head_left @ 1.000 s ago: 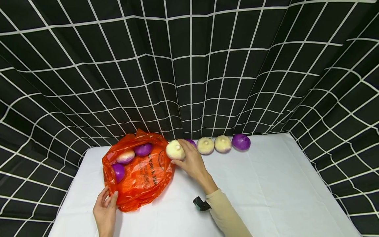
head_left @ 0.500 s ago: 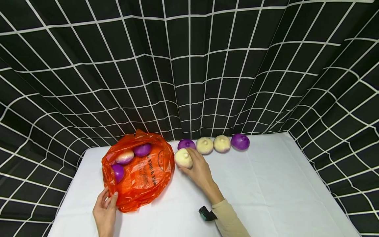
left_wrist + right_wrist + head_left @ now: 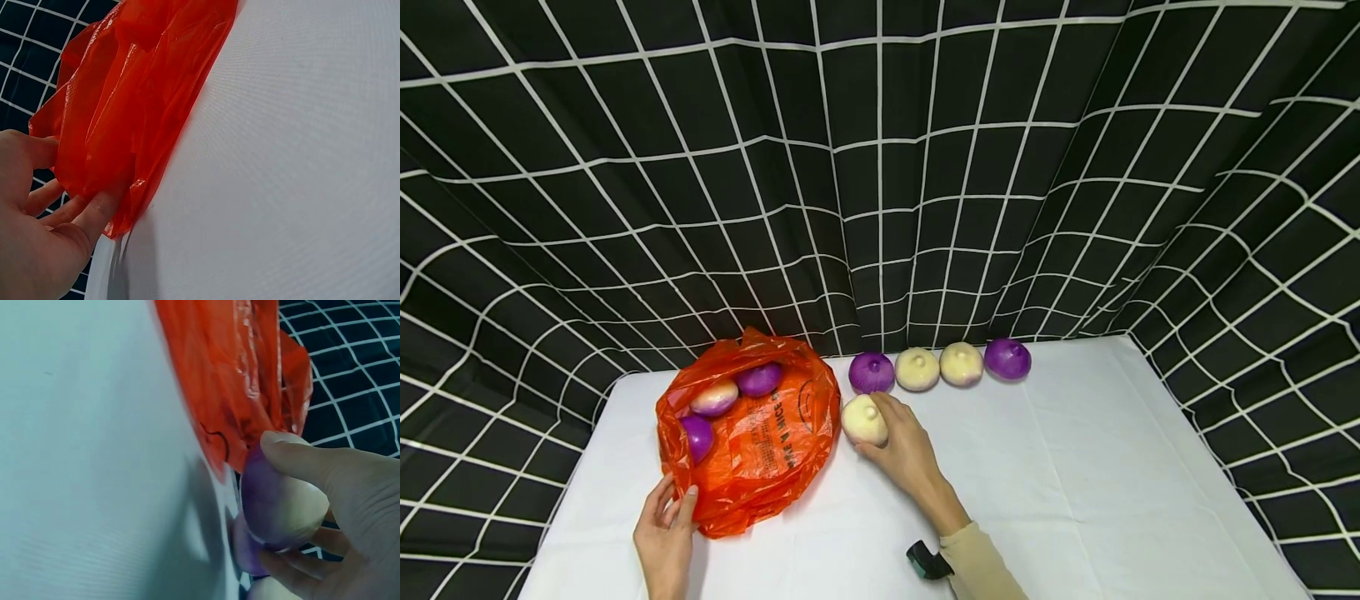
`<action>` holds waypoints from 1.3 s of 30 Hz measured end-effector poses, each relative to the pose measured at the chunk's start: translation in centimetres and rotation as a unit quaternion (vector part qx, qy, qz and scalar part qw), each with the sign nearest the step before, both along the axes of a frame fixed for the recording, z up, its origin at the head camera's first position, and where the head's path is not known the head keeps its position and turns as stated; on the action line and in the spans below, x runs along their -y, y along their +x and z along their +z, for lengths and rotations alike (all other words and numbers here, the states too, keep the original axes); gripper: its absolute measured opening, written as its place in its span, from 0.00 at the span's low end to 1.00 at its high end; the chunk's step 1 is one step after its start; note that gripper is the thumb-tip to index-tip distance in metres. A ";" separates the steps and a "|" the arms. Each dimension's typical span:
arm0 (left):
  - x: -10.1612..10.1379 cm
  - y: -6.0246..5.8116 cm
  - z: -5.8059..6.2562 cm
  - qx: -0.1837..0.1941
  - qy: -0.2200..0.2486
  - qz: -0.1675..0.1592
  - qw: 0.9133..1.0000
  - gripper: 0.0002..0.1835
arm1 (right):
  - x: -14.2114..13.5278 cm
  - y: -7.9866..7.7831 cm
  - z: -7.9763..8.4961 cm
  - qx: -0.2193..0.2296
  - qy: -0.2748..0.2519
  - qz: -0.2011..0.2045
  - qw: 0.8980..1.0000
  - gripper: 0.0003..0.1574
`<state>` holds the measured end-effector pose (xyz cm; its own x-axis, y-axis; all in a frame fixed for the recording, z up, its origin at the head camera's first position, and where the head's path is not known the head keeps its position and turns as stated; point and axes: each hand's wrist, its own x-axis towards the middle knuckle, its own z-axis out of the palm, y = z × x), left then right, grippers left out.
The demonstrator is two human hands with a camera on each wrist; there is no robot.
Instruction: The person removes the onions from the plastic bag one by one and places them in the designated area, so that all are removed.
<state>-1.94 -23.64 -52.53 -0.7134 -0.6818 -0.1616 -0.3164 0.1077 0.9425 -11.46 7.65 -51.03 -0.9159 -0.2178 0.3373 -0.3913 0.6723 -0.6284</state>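
My right hand (image 3: 906,443) grips a purple-and-cream turnip (image 3: 864,421), its cream side facing up in the head view. In the right wrist view the turnip (image 3: 281,503) shows a purple half, with the thumb on one side and fingers curled round the other. Just left of it lies a wide-mouthed red plastic bag (image 3: 760,492), with printed lettering inside. Within the bag are two purple turnips and one purple-and-cream turnip (image 3: 715,398). At the bag's near left rim my left hand (image 3: 664,542) pinches the plastic; the left wrist view shows the fingers (image 3: 94,215) at the bag's edge.
Along the table's back edge stands a row of turnips: a purple one (image 3: 872,372), two cream-topped ones (image 3: 917,369) and another purple one (image 3: 1008,359) at the right end. A white cloth covers the table (image 3: 1075,500). Black grid-patterned curtains (image 3: 880,167) surround it.
My right hand has carried the turnip away from the bag's right rim, rightward and toward me, uncovering the purple turnip at the row's left end. The left hand stays at the bag.
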 end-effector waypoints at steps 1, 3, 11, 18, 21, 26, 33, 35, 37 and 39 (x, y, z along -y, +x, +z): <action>0.0 0.0 0.0 0.001 -0.001 0.000 1.000 0.30 | 0.0 0.1 -0.1 0.002 0.006 0.002 1.000 0.49; 0.0 0.0 0.0 -0.001 0.001 0.001 1.000 0.31 | 0.1 0.2 -0.4 0.007 0.022 0.005 1.000 0.49; 0.1 0.0 0.0 -0.002 0.007 0.001 1.000 0.30 | 0.0 0.1 -0.6 0.016 0.042 0.010 0.999 0.51; 0.1 0.0 0.0 -0.011 0.012 -0.002 1.000 0.30 | 0.0 0.1 -0.4 0.020 0.045 0.007 0.999 0.50; 0.0 0.0 0.0 -0.009 0.009 -0.002 1.000 0.30 | 0.0 0.0 -0.4 0.019 0.046 0.005 0.999 0.50; 0.0 0.2 0.1 -0.006 0.005 -0.002 1.000 0.30 | 0.1 0.0 -0.6 0.015 0.045 0.003 0.999 0.52; 0.1 0.2 0.3 -0.008 0.012 -0.002 1.000 0.30 | -0.1 -0.2 0.1 0.011 0.053 0.009 0.999 0.58; 0.0 0.1 0.3 -0.013 0.019 -0.003 1.000 0.30 | -0.1 -0.5 0.6 -0.004 0.043 0.004 0.999 0.55; 0.0 0.1 0.3 -0.015 0.024 -0.002 1.000 0.30 | 0.0 -0.7 1.3 -0.020 0.022 -0.002 1.000 0.48; -0.1 0.1 0.3 -0.014 0.026 -0.003 1.000 0.30 | 0.3 -1.0 2.0 -0.038 0.000 0.000 0.999 0.42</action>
